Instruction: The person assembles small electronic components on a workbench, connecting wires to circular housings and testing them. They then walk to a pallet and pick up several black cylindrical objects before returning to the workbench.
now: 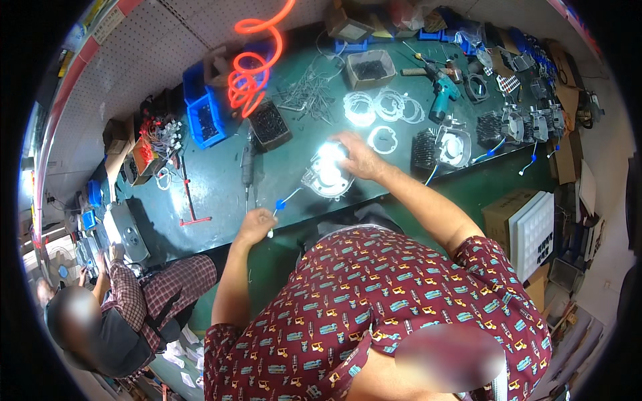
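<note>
Reaching forward over the green surface (214, 180), the person's right arm stretches out nearly straight from the patterned shirt sleeve, and the right hand (358, 157) lies palm-down on the far edge of a round metal housing (328, 175). Its fingers are spread and curled over the rim of that part, pressing or steadying it rather than lifting it; glare from a lamp washes out the top of the housing, so the exact grip cannot be told. The housing sits flat on the surface, just inside its near edge, directly under and in front of those fingers.

The left arm is bent at the elbow and comes up along the surface's near edge. The left hand (255, 226) is closed into a loose fist around a thin white wire with a blue connector (280, 204), which sticks up just beyond the knuckles, between the hand and the housing. The two hands are well apart.

Beyond the housing lie several white ring gaskets (382, 113), and to their right a teal cordless drill (443, 90) and finned grey castings (455, 146). A black tray of screws (269, 123), a blue bin (206, 120) and a coiled orange air hose (249, 77) stand to the left. Another person in a checked shirt (167, 284) sits at the lower left.
</note>
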A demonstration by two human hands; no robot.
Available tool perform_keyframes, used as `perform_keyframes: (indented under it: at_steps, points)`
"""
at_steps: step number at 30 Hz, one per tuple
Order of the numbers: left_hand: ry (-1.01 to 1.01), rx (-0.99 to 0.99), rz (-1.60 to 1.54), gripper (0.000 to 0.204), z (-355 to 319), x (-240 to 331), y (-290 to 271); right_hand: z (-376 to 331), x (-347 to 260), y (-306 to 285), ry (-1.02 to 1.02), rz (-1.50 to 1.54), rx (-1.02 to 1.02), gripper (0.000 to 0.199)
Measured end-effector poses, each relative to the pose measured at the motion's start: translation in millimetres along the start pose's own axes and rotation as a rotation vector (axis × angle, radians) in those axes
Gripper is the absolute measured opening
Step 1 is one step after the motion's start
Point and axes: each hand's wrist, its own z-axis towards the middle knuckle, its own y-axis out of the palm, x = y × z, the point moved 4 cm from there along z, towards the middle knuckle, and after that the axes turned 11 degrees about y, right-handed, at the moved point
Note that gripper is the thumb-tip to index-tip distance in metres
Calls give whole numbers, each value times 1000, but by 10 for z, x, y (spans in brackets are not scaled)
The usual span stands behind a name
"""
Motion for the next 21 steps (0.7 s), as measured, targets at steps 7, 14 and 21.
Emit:
perform_keyframes:
  at_steps: [7,14,21]
  points:
    - [213,15,-468,22,-317,780,210,15,45,3,-7,-6,10,53]
    - [35,219,-237,18,558,-184,339,15,36,-6,-28,-2,12,52]
    - [386,-66,-53,23,-222,1275,334,6,57,6,-10,-38,12,53]
